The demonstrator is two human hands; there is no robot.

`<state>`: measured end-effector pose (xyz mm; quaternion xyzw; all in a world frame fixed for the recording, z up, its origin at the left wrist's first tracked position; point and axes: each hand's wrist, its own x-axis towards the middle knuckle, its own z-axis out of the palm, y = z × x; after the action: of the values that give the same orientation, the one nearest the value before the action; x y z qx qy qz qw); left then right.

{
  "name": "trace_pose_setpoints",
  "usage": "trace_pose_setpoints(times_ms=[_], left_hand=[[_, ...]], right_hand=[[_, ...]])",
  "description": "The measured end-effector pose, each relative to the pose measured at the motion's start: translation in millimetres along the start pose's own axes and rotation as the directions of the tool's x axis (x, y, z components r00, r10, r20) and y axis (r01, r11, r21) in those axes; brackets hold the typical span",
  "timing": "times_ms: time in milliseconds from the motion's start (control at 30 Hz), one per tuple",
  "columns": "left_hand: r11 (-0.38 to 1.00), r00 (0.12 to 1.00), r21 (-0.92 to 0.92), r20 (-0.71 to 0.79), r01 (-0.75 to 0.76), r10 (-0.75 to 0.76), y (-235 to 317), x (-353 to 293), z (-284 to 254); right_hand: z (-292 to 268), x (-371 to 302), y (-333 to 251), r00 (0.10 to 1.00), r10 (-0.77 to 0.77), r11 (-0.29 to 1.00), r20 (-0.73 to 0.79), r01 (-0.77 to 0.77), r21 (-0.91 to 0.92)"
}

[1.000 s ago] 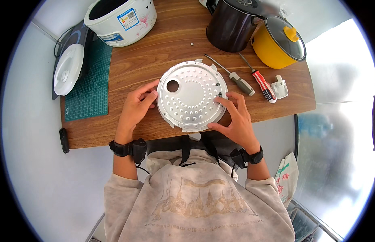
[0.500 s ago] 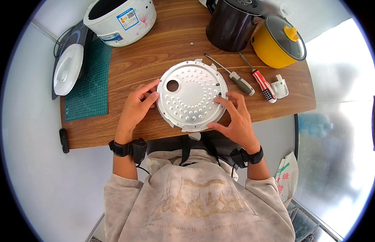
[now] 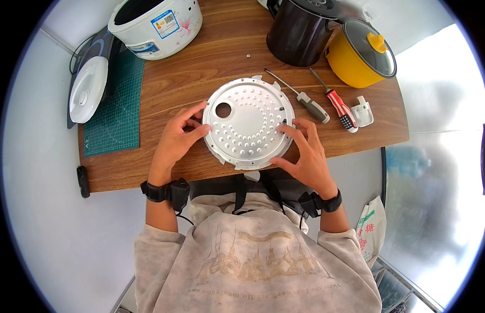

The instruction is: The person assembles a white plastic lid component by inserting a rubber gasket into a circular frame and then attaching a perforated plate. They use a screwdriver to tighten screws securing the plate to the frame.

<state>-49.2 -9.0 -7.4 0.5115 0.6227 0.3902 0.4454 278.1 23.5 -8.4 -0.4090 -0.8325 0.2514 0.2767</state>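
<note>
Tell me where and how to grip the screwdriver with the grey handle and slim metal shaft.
Probably best by its thick grey handle, with the right hand coming from the near right: the handle lies along the table pointing that way, clear of the round silver metal disc, while the slim metal shaft runs toward the far left, close to the disc's rim.

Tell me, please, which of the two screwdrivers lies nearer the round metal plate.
The grey-handled screwdriver: it lies just off the right side of the round metal plate, while the red-handled screwdriver lies farther right.
</note>
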Motion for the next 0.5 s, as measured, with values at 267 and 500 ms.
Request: trace_pose_setpoints(times_ms=[267,500], left_hand=[[0.999,0.999,-0.020,0.011,0.030,-0.030,4.3,-0.1,1.3],[1.000,1.000,-0.024,0.019,-0.009,0.010,-3.5,0.0,-3.2]], right_hand=[[-2.1,0.3,0.9,1.000,0.009,0.998,-0.007,-0.008,0.057],[-0.7,-1.1,5.9,0.999,0.000,0.996,-0.053,0.005,0.093]])
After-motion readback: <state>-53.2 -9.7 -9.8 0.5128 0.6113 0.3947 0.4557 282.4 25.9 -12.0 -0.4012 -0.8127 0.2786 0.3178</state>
